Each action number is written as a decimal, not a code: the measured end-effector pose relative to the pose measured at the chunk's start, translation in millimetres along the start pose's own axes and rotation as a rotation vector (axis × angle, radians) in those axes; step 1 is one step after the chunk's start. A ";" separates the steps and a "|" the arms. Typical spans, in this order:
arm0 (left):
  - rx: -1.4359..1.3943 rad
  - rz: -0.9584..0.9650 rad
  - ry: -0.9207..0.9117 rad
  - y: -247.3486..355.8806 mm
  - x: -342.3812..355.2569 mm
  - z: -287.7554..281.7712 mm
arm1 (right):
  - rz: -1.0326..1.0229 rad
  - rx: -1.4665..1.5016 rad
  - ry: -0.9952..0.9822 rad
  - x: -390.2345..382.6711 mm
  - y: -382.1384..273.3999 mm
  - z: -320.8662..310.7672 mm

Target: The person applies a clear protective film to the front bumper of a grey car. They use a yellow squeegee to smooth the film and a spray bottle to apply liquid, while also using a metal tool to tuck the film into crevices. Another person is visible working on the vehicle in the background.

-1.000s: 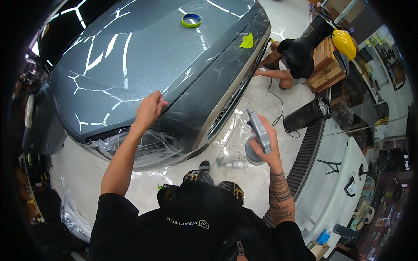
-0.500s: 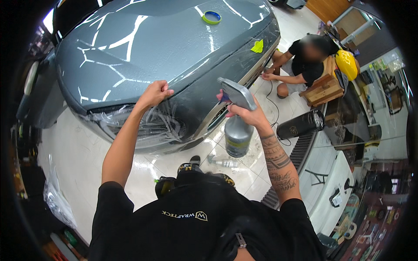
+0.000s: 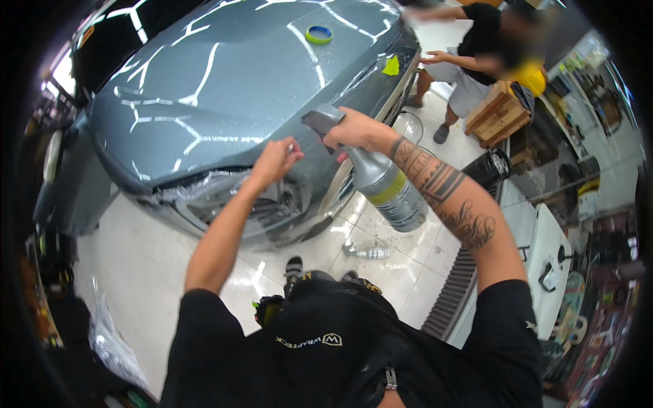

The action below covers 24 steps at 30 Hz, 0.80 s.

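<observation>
My right hand is wrapped round the neck of a grey trigger spray bottle. The bottle tilts, with its nozzle toward the car's front corner and its base toward me. My left hand is closed in a pinch above the headlight; a small shiny spot shows at its fingers, too small to name. Loose, wrinkled clear film hangs over the headlight and the bumper. Drops of liquid dot the grey-blue hood.
On the hood lie a yellow-green and blue tape ring and a yellow-green piece. A clear bottle lies on the tiled floor. A person is at the car's far front, beside a wooden crate. A white table stands right.
The spray bottle has risen and tipped, its nozzle swinging left toward the car. My left hand has moved right and slightly down. The other person has risen from a squat.
</observation>
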State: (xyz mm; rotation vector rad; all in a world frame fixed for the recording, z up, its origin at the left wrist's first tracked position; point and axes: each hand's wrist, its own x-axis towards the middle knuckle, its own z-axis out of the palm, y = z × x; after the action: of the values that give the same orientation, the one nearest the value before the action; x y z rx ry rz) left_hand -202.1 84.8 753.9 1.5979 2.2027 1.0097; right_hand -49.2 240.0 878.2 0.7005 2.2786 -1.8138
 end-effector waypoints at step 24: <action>-0.019 0.232 0.028 -162.9 -9.3 -35.6 | 0.725 -0.348 0.032 211.5 -70.0 144.3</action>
State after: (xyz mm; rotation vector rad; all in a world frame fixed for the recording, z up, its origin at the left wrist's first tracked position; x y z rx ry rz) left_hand -339.2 35.8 672.1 1.8746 2.0522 1.1163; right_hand -291.0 147.8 819.5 1.2671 1.9016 -1.0513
